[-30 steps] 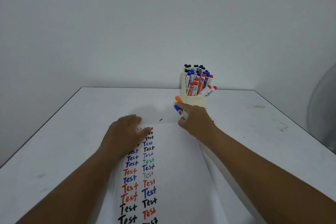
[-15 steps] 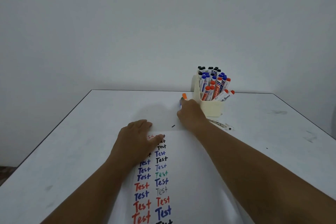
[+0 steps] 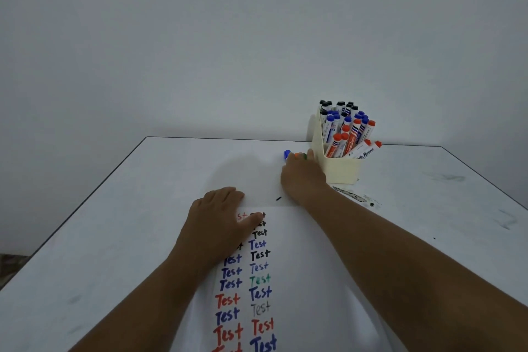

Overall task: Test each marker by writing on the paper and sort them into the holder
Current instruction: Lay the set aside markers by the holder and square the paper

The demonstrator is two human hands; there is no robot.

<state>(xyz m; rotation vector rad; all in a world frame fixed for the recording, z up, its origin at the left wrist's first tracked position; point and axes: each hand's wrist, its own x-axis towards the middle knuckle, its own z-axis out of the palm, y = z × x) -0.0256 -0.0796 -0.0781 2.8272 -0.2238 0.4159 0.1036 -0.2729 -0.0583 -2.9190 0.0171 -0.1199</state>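
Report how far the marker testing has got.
Mostly done: two columns of "Test" fill the paper, and the holder is packed with markers. In hand: the right hand reaches loose markers beside the holder; the left hand rests on the paper. Those remain.

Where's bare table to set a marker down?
Left of the paper, out to the table edge. Also the far strip behind the left hand, and right of the right forearm. Crowded: around the holder, where the right hand reaches loose markers.
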